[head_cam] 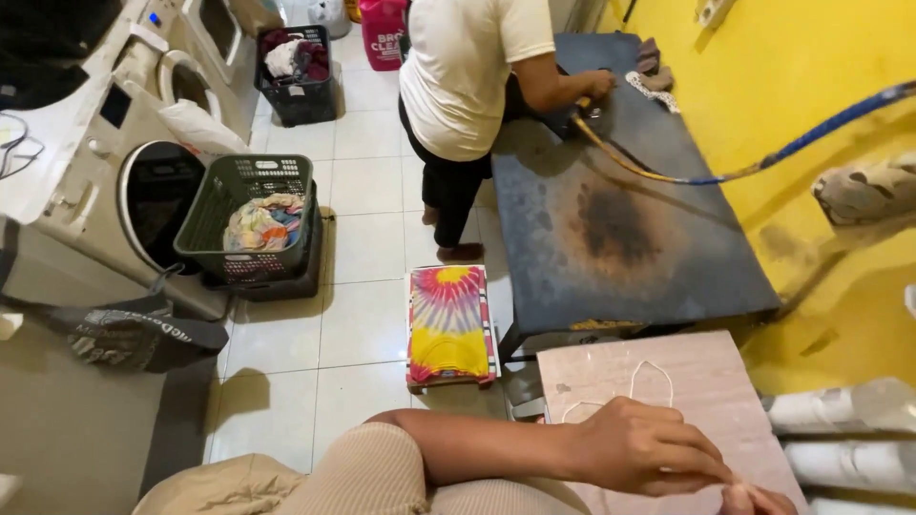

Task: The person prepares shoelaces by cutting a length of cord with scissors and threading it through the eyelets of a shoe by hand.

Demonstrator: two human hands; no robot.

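My left hand point(644, 448) reaches across my body, its fingers point(701, 456) drawn together and curled down, tips pinched against the tips of my right hand point(763, 500) at the bottom edge of the picture. Whatever sits between the fingertips is too small to make out; it may be the end of the thin white thread point(637, 377) that loops over the board in front of me, but I cannot tell. Only a few fingertips of my right hand show, so I cannot tell how tightly they close.

Both hands rest over a pale pinkish board point(706, 367), the thread lying on it in a narrow arch just beyond my knuckles. My left forearm comes out of a beige ribbed sleeve point(367, 467).

Beyond the board stands a dark blue ironing table point(668, 257) with a scorched brown patch in its middle. Another person in a cream shirt point(468, 67) leans over its far end, one hand on an iron trailing a blue and yellow hose point(821, 129). Beside the table, on the white tiled floor point(363, 200), a stool carries a folded tie-dyed cloth point(448, 324). Further left, a green laundry basket point(253, 215) holds coloured clothes in front of white washing machines point(114, 114).
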